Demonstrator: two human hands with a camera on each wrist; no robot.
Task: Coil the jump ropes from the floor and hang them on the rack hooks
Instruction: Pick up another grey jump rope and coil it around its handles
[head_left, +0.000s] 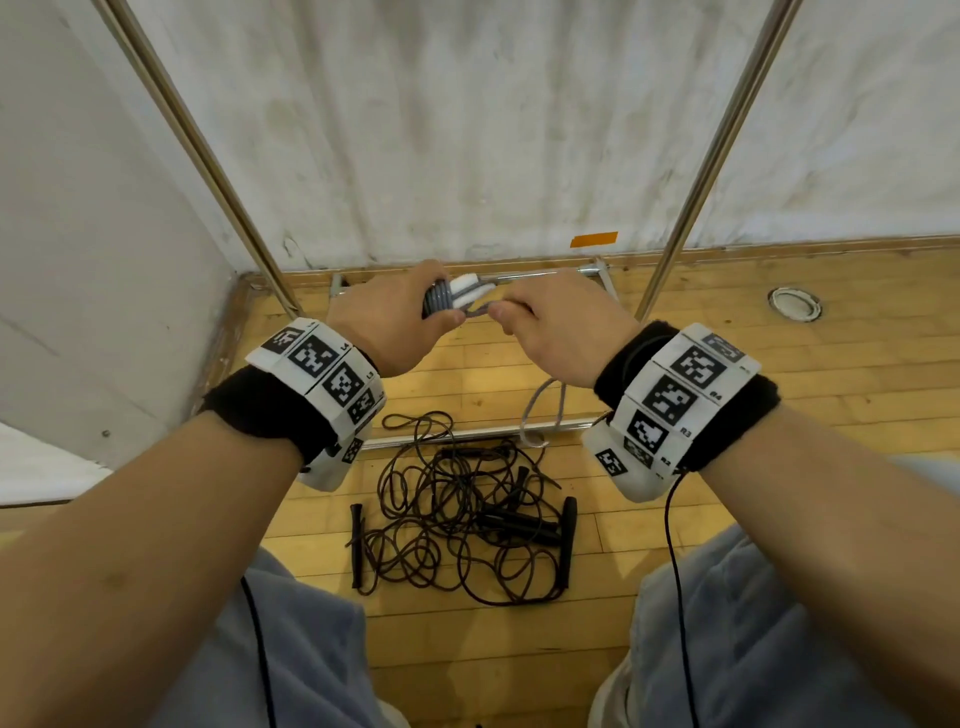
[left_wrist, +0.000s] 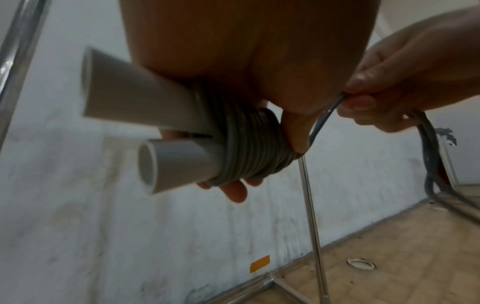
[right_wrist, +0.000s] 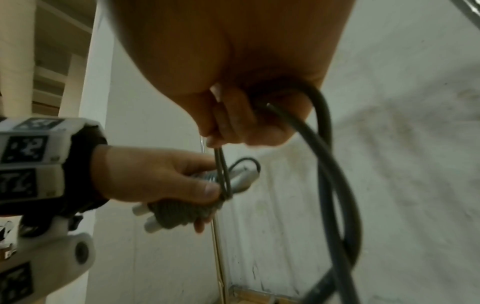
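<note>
Head view shows both hands raised in front of the metal rack (head_left: 711, 156), working one grey jump rope (left_wrist: 249, 142). The left hand (head_left: 387, 319) is curled round that rope's two white handles (left_wrist: 145, 96), which lie side by side with many tight turns of grey cord wound about them; the thumb presses the last turn down, and the other fingertips (left_wrist: 235, 191) peep out beneath the bundle. Just beside that thumb, the right hand (head_left: 563, 330) pinches the free cord between thumb and forefinger, the remaining fingers folded over it. From that pinch a slack loop hangs down past the right wrist toward the wooden floor (head_left: 779, 389).

Judged from this, the first rope is mostly wound but not finished: a tail remains to wrap and secure. No hook is visible in any view, and nothing is seen hanging on the rack. Below the hands, well apart from them, a tangle of black jump ropes (head_left: 457, 525) with black handles lies on the floor untouched, so most of the task seems left.
</note>
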